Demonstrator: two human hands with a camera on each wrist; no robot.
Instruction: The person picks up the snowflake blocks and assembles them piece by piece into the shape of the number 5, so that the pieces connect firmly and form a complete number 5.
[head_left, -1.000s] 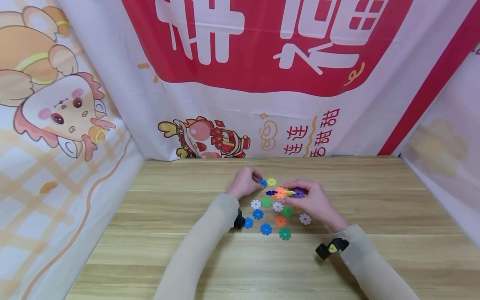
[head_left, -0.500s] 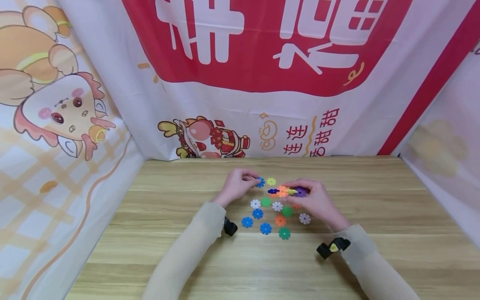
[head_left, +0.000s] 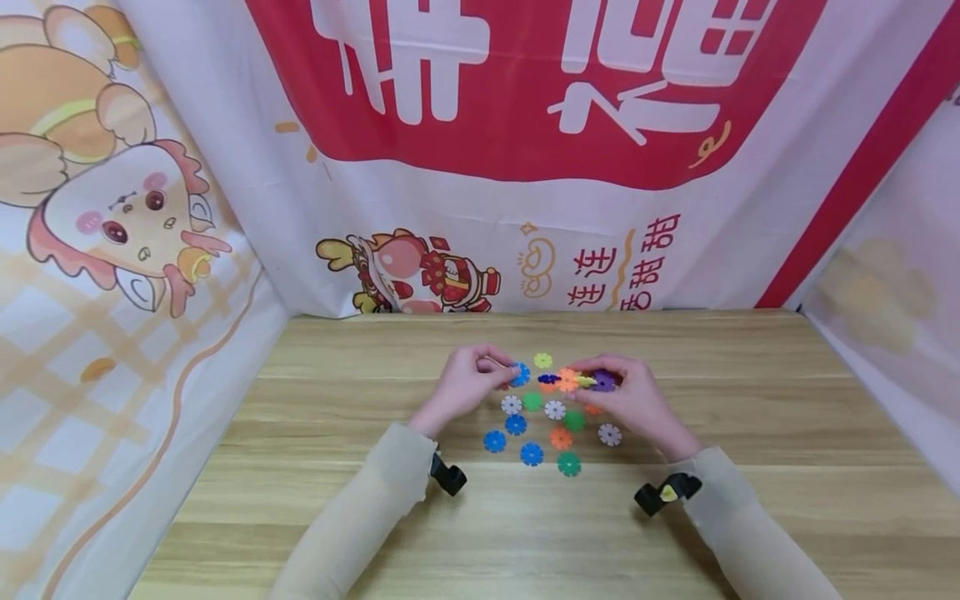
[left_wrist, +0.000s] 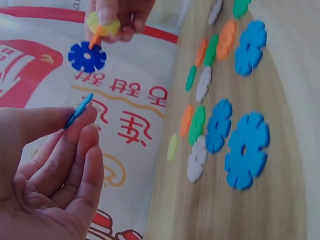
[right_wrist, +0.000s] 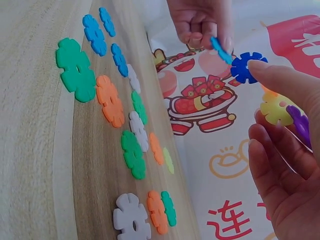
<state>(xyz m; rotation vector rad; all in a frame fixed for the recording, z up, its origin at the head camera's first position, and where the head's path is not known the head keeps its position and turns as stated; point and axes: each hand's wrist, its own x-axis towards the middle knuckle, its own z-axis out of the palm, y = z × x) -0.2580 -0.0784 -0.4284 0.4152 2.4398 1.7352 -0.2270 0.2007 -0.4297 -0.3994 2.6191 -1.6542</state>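
My left hand (head_left: 467, 382) pinches a light-blue notched plastic disc (left_wrist: 79, 111) between thumb and forefinger, raised above the table. The disc stands nearly edge-on in the left wrist view. To its right, my right hand (head_left: 628, 398) grips a chain of interlocked notched discs. A dark-blue disc (right_wrist: 242, 68) forms the chain's end facing the left hand. Orange (head_left: 567, 380), yellow (right_wrist: 275, 111) and purple (right_wrist: 300, 125) discs follow; fingers partly cover them. A small gap separates the light-blue disc from the chain.
Several loose discs lie flat on the wooden table (head_left: 360, 500), among them a green one (head_left: 569, 464), an orange one (head_left: 561, 437) and a white one (head_left: 610, 434). A yellow disc (head_left: 543, 360) lies farther back. A printed cloth (head_left: 420, 192) hangs behind the table.
My left hand has drawn back left and nearer, its wrist turning, with the light-blue disc between its fingers. The right hand and its chain have barely shifted.
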